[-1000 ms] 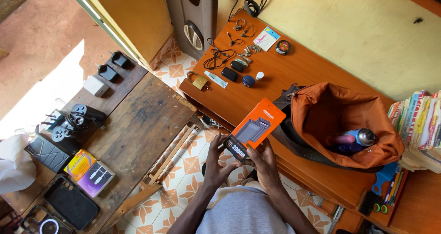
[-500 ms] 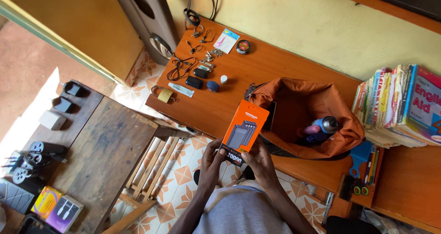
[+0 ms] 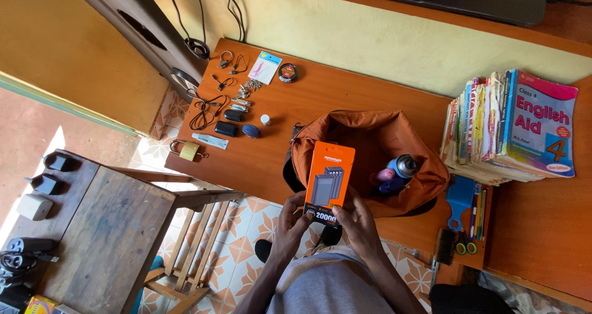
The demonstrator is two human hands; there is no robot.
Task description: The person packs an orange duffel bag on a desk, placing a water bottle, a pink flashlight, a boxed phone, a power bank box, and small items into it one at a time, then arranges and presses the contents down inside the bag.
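Both my hands hold an orange and black product box by its lower end. My left hand grips the bottom left corner and my right hand the bottom right. The box hovers over the near rim of an open orange bag on the brown desk. Inside the bag lie a spray can with a silver cap and a pink-topped item.
Small items lie on the desk's left part: a padlock, cables, a tape roll, small dark cases. A stack of books stands at right, with a blue comb and pens. A wooden table with chargers sits lower left.
The view has shifted right and closer to the desk. The box, still in both hands, now sits nearer the bag's opening.
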